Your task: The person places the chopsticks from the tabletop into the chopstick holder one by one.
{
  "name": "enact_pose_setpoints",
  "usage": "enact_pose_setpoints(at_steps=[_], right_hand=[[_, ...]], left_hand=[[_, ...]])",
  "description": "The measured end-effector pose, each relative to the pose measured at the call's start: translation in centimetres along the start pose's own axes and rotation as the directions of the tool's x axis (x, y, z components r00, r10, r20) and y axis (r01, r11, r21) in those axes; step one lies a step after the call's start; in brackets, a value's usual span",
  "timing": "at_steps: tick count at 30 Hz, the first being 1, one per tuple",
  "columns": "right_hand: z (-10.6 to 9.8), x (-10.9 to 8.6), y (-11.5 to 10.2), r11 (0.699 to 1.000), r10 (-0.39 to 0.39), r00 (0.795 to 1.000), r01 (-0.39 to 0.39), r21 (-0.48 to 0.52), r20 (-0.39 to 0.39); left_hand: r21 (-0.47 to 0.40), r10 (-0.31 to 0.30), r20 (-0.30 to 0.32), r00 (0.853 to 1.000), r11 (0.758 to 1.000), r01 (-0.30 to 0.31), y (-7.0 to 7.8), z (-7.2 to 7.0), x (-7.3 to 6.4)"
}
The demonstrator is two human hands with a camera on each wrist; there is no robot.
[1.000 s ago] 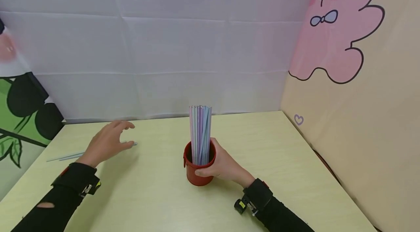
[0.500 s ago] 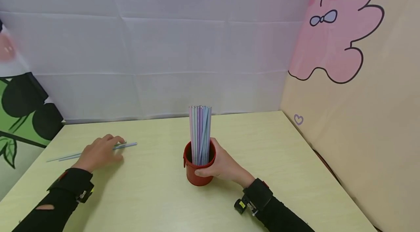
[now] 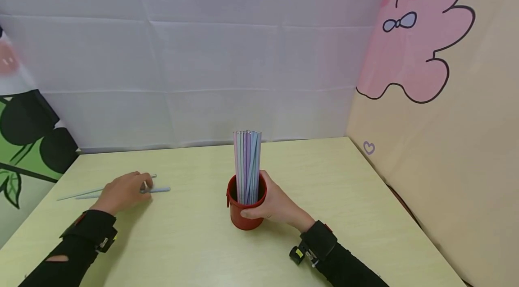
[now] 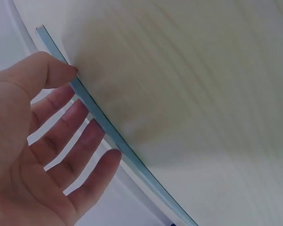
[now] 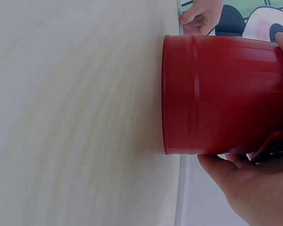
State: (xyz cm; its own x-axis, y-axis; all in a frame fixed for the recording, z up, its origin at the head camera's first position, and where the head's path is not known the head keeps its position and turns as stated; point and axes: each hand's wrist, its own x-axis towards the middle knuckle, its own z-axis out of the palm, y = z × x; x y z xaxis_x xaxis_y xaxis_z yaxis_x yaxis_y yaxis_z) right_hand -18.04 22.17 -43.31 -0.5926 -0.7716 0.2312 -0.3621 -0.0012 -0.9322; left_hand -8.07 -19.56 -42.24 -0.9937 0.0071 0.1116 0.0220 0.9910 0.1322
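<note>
At the table's left, my left hand (image 3: pixel 123 192) pinches a pale blue straw (image 3: pixel 161 189) between thumb and fingers. The left wrist view shows the thumb on the near side of this straw (image 4: pixel 96 110) and the fingertips behind it. A second thin straw (image 3: pixel 66 197) lies beyond it, partly hidden by the hand. My right hand (image 3: pixel 279 203) grips the red bucket (image 3: pixel 244 221) around its right side, thumb across the front. Upright in the bucket stands a bundle of pastel straws (image 3: pixel 247 161). The right wrist view shows the bucket's red wall (image 5: pixel 226 94) and its base on the table.
The light wooden table (image 3: pixel 194 251) reaches back to a pale cloth wall (image 3: pixel 219 61). A beige wall (image 3: pixel 458 165) with a pink bear print stands along the right edge. A green and black print (image 3: pixel 28 134) is at the left.
My left hand has come down onto the straws, its fingers closing on one. The near straw has shifted toward me, apart from the other. The right hand and bucket have stayed put.
</note>
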Motion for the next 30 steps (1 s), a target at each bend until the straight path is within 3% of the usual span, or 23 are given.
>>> enact_pose_setpoints(at_steps=[8,17,21,26,30], right_hand=[[0.0,-0.6,-2.5,1.0,0.016,1.0,-0.016,0.021,0.016],[0.0,-0.6,-2.9,0.999,0.027,0.999,-0.027,0.018,0.021],[0.1,-0.3,-1.9,0.999,0.02,1.0,-0.02,0.03,0.02],[0.0,0.1,0.0,1.0,0.022,1.0,-0.022,0.019,0.007],[-0.1,0.2,0.8,1.0,0.019,1.0,-0.019,0.012,0.003]], left_hand=[[0.001,0.076,0.01,0.997,0.997,-0.076,0.7,-0.1,0.3],[-0.017,0.202,-0.031,0.979,0.979,-0.203,1.9,-0.3,0.7],[-0.05,0.205,-0.065,0.977,0.977,-0.208,3.6,-1.4,1.2],[-0.105,0.199,-0.128,0.972,0.971,-0.213,6.8,-3.7,2.3],[-0.138,0.221,-0.25,0.943,0.955,-0.261,9.7,-5.6,3.0]])
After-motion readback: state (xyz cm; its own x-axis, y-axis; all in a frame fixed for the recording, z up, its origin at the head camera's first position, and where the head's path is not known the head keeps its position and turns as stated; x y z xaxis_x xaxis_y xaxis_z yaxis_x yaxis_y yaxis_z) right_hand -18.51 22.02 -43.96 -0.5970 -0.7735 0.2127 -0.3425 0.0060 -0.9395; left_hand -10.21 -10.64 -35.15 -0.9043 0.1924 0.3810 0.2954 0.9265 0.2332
